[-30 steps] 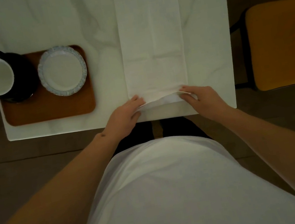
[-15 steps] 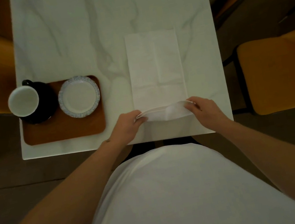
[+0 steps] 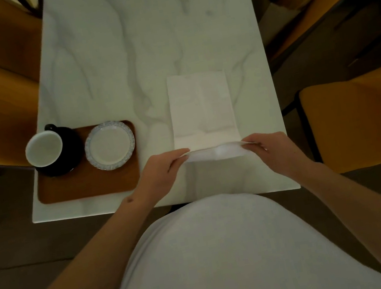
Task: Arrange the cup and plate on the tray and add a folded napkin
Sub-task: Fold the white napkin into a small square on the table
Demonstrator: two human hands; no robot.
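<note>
**A:** What has just changed?

**B:** The near edge of the white paper napkin (image 3: 200, 107), which a second ago lay almost flat on the white marble table (image 3: 117, 55), is now lifted clear of it. The left hand (image 3: 161, 172) pinches the near left corner between thumb and fingertips; the right hand (image 3: 272, 152) pinches the near right corner the same way. The raised edge sags a little between them.

**B:** I judge the fold is under way: the lifted edge looks ready to be carried away from the body onto the far half.

**A:** Where is the rest of the napkin?

**B:** It stretches flat on the table, straight out beyond both hands.

**A:** And the tray?

**B:** The brown wooden tray (image 3: 90, 187) sits just beside the left hand, on its outer side. On it stand a black mug with a white interior (image 3: 45, 148) and a small white plate with a blue patterned rim (image 3: 109, 146), side by side, the plate nearer the hand. So cup and plate appear placed; only the napkin remains.
</note>
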